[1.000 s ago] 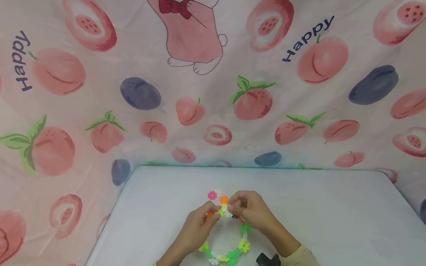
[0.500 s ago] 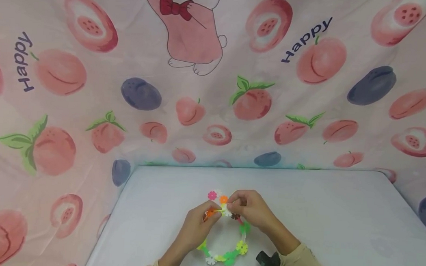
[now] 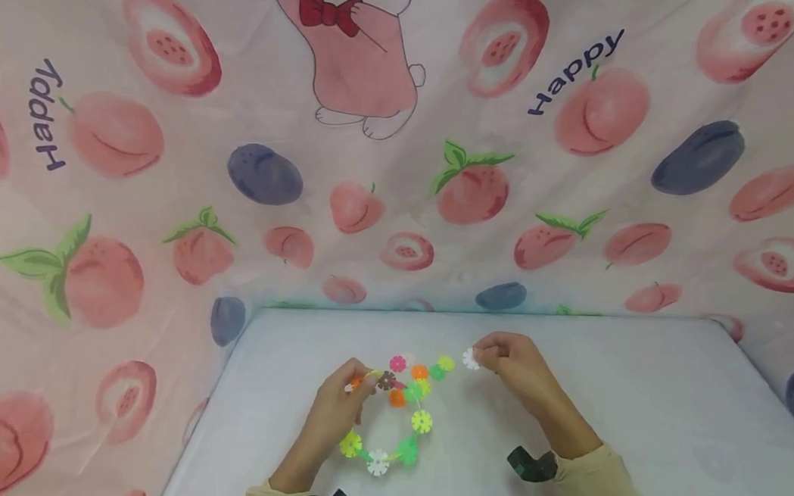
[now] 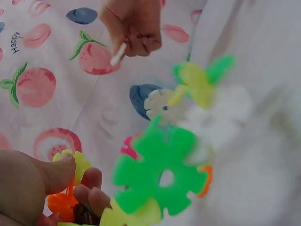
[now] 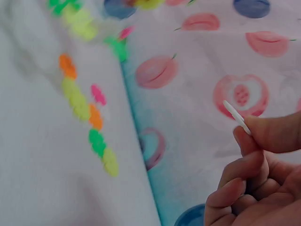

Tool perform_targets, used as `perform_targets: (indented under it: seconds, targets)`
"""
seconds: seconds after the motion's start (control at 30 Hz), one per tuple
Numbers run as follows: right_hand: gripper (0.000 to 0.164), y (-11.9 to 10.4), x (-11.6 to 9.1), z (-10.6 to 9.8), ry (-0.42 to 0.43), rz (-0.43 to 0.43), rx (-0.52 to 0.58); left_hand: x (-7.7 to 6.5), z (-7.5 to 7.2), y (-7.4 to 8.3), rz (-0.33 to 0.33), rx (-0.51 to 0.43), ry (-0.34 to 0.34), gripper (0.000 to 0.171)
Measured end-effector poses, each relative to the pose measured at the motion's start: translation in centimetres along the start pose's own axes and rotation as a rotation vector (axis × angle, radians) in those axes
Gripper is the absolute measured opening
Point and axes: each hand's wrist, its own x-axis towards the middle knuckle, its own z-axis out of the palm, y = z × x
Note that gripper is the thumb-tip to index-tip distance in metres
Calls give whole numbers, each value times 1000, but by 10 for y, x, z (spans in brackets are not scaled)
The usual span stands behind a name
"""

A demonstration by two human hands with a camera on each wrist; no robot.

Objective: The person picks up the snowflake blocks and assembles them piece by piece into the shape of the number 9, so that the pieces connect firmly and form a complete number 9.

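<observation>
My left hand (image 3: pixel 341 400) pinches a yellow snowflake disc (image 4: pixel 82 167) belonging to a chain of linked plastic snowflake discs. An orange disc (image 4: pixel 62 207) and a brown disc (image 3: pixel 386 381) are close to those fingers. The chain curves in a loop below and right of the hand, with a white disc (image 3: pixel 378 461) at its lower side and a green disc (image 4: pixel 157 176) large in the left wrist view. Apart from it, my right hand (image 3: pixel 515 369) holds a single white snowflake disc (image 5: pixel 236 116) between thumb and index finger, its other fingers curled.
Loose discs lie on the white table (image 3: pixel 632 414) behind the chain: pink (image 3: pixel 397 363), orange (image 3: pixel 420 371), green (image 3: pixel 437 372) and yellow (image 3: pixel 446 364). A fruit-printed cloth (image 3: pixel 389 156) stands along the back and side edges. Black wrist mounts (image 3: pixel 532 463) sit at both sleeves.
My right hand has moved away to the right and back, carrying the white disc off from the chain. The left hand has shifted left, bringing the chain with it.
</observation>
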Motion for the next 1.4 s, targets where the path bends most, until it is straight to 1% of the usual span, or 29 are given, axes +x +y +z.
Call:
perform_targets:
  seconds: [0.03, 0.1, 0.2, 0.27, 0.33, 0.4, 0.53, 0.63, 0.67, 0.73, 0.8, 0.9, 0.97, 1.0, 1.07, 1.13, 1.23, 1.33, 1.4]
  targets:
    - [13, 4, 3, -2, 3, 4, -43, 1, -2, 0, -4, -35, -21, 11]
    - [10, 14, 9, 0, -18, -3, -141, 4, -4, 2, 9, -94, -69, 16]
    - [5, 34, 14, 11, -44, -20, -314, 6, -4, 7, 8, -175, -120, 23]
    - [3, 48, 16, 19, -53, -42, -383, 6, -5, 11, -7, -218, -136, 24]
    - [3, 57, 16, 27, -49, -56, -418, 6, -5, 14, -20, -246, -143, 25]
    - [3, 62, 16, 32, -42, -71, -427, 6, -7, 17, -32, -269, -146, 25]
    - [6, 66, 18, 37, -16, -122, -469, 6, -7, 19, -48, -315, -170, 29]
    - [3, 66, 19, 38, 3, -163, -519, 6, -5, 17, -70, -335, -193, 34]
    - [4, 64, 19, 38, 6, -165, -519, 7, -4, 17, -77, -341, -200, 34]
    - [12, 60, 19, 37, -3, -151, -485, 7, -1, 16, -81, -352, -214, 34]
    - [21, 51, 18, 35, -60, -107, -357, 8, 2, 15, -80, -366, -224, 33]
    - [36, 36, 15, 31, -188, -26, -126, 9, 6, 14, -75, -373, -231, 33]
    - [38, 28, 12, 29, -273, 4, -3, 9, 8, 14, -75, -366, -231, 35]
    - [38, 25, 10, 29, -303, 6, 30, 8, 9, 14, -78, -363, -231, 35]
    - [34, 20, 7, 28, -338, -16, 62, 9, 11, 13, -82, -354, -231, 36]
    - [29, 18, 5, 28, -338, -47, 69, 10, 13, 10, -90, -346, -234, 36]
    - [27, 14, 2, 29, -294, -69, 50, 11, 17, 6, -109, -331, -233, 34]
    - [26, 11, -1, 31, -247, -83, 20, 11, 20, 6, -123, -314, -224, 34]
    - [25, 8, -3, 33, -232, -100, 2, 10, 22, 7, -115, -297, -218, 34]
